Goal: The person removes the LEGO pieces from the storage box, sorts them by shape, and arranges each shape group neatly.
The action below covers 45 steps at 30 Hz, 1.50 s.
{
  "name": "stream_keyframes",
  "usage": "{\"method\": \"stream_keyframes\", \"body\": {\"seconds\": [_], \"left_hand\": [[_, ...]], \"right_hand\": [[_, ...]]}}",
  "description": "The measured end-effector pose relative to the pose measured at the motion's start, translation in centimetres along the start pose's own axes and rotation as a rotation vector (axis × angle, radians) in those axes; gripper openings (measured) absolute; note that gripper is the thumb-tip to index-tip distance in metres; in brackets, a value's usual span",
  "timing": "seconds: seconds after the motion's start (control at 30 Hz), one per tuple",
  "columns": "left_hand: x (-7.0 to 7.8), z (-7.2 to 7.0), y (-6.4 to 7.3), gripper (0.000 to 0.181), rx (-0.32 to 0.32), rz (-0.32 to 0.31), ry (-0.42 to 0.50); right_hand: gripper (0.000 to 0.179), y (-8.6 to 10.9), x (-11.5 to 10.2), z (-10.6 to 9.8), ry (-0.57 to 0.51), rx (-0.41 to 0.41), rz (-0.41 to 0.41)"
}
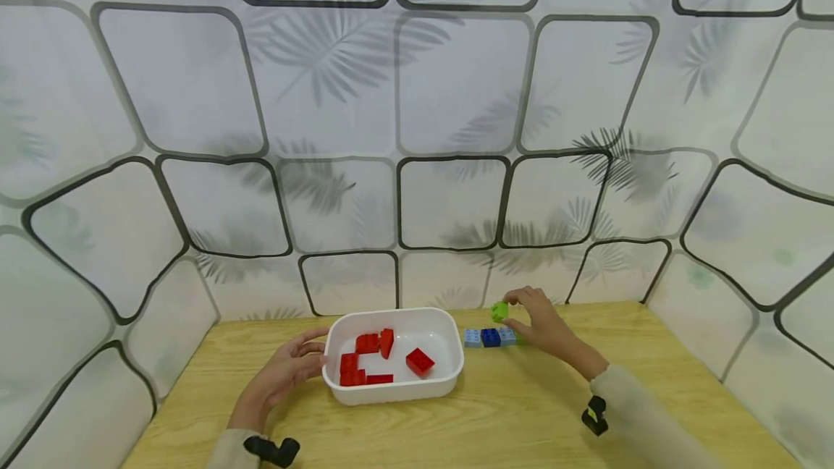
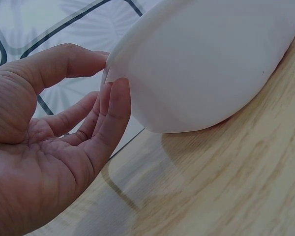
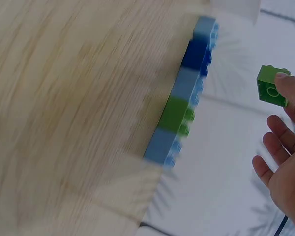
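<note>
My right hand (image 1: 544, 324) pinches a green toy building brick (image 1: 499, 311) between thumb and fingertips, above the far part of the table. In the right wrist view the raised green brick (image 3: 272, 87) shows its hollow underside. Below it lies a straight row of bricks: light blue, dark blue (image 3: 195, 55), light blue, green (image 3: 174, 114) and light blue (image 3: 160, 146). My left hand (image 1: 293, 368) is at the left end of a white plastic tub (image 1: 417, 393). Its fingers (image 2: 119, 105) are lightly bent, with fingertips right at the outer wall and rim.
Several red bricks (image 1: 420, 362) lie loose inside the tub. The wooden table (image 1: 508, 418) runs back to a wall covering (image 1: 352, 208) patterned with dark outlines and leaf shapes. Similar covering encloses the table on the left and right.
</note>
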State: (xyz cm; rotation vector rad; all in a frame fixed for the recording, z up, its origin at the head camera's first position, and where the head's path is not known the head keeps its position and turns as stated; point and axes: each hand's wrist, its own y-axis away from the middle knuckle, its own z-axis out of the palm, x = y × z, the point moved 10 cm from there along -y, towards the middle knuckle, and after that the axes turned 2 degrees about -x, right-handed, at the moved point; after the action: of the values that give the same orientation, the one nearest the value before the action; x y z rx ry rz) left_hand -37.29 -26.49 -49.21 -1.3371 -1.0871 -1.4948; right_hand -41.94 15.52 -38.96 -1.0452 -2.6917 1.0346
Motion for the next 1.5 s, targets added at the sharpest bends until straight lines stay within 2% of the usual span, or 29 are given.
{"method": "stream_keyframes", "body": {"seconds": [0.13,0.33,0.63,1.0,1.5], "left_hand": [[-0.2,-0.1,-0.1,0.071,0.004,0.001,0.005],[-0.3,-0.1,-0.1,0.068,0.003,0.003,0.006],[-0.1,0.0,0.1,0.068,0.001,-0.001,0.006],[-0.4,-0.2,0.0,0.068,0.002,-0.001,0.004],[-0.4,-0.1,0.0,0.068,0.009,-0.003,0.007]], "right_hand": [[0.040,1.6,2.3,-1.4,0.013,0.010,0.004],[0.037,4.0,5.4,-2.7,-0.035,-0.020,0.089],[0.030,6.6,8.4,-2.9,-0.139,-0.081,0.179],[0.024,9.0,10.4,-1.3,-0.291,-0.162,0.327],[0.025,9.9,10.9,-1.1,-0.276,-0.193,0.376]]}}
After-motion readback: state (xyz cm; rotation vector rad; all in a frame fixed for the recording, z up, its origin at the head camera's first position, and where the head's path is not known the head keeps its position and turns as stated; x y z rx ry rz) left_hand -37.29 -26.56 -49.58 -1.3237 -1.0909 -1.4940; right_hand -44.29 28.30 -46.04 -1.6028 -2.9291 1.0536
